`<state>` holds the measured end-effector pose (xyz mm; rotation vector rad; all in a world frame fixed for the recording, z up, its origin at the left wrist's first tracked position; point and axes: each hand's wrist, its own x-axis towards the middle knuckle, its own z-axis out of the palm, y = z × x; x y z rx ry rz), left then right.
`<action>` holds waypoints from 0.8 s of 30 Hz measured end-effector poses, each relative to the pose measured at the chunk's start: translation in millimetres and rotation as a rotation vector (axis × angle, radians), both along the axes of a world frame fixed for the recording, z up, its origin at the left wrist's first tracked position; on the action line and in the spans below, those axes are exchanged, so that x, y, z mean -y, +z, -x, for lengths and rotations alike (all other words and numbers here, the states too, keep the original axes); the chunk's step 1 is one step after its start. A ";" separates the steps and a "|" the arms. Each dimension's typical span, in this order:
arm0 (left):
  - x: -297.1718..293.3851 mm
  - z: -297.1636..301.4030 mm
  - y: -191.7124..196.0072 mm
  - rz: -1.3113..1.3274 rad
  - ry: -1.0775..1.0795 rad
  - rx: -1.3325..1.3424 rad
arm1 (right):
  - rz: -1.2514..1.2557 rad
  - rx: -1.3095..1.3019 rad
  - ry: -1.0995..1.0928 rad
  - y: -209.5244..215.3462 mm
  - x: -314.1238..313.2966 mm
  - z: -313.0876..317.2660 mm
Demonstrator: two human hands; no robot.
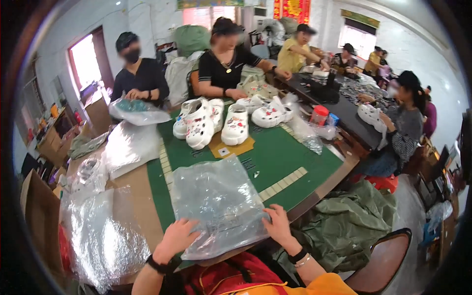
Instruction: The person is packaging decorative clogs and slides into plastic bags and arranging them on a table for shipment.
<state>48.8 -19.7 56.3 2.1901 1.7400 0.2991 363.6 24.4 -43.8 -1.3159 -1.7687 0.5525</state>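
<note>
head view: a clear bag (216, 194) lies flat in front of us on a green mat (275, 152), its lower part reaching the near edge of the counter (145, 196). our left hand (177, 240) is at the bag's lower left side, fingers loosely apart and a little blurred; whether they touch the plastic we cannot tell. our right hand (279, 226) is at the bag's right edge, fingers bent and spread wide. we wear a dark band (297, 254) on each wrist.

just beyond the bag, a tan card (241, 147) lies on the mat, with a white clog (236, 125) standing over its far side. left of that clog we see a cluster of clogs (199, 123) with colourful charms, and right of it another group (270, 114). a pale strip (283, 183) lies to the right of our bag. on our left, shiny plastic bags (105, 236) cover the counter's corner.

across from us, a person in a dark top (140, 81) handles a teal thing (133, 105) in clear plastic. farther right, a red-lidded jar (319, 114) stands near a dark counter (351, 118), where a person in a grey top (408, 123) holds a white shoe (369, 115). a green sheet (349, 216) is heaped beside a chair (383, 263).
</note>
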 end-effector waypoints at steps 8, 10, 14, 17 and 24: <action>-97.5 -28.6 -51.3 0.039 -0.037 -0.107 | -0.168 0.598 0.179 0.1 -3.8 20.1; -110.7 -17.5 -69.6 0.060 0.080 -0.258 | -0.152 0.607 0.194 0.3 -5.9 29.2; -122.6 -6.3 -73.3 0.063 0.041 -0.272 | -0.062 0.551 0.182 4.2 -4.1 22.5; -136.4 10.7 -43.9 0.264 -0.002 -0.213 | -0.032 0.584 0.279 15.0 -2.9 19.1; -237.6 44.5 46.3 0.164 -0.077 -0.093 | 0.018 0.375 0.222 0.9 -27.6 -5.2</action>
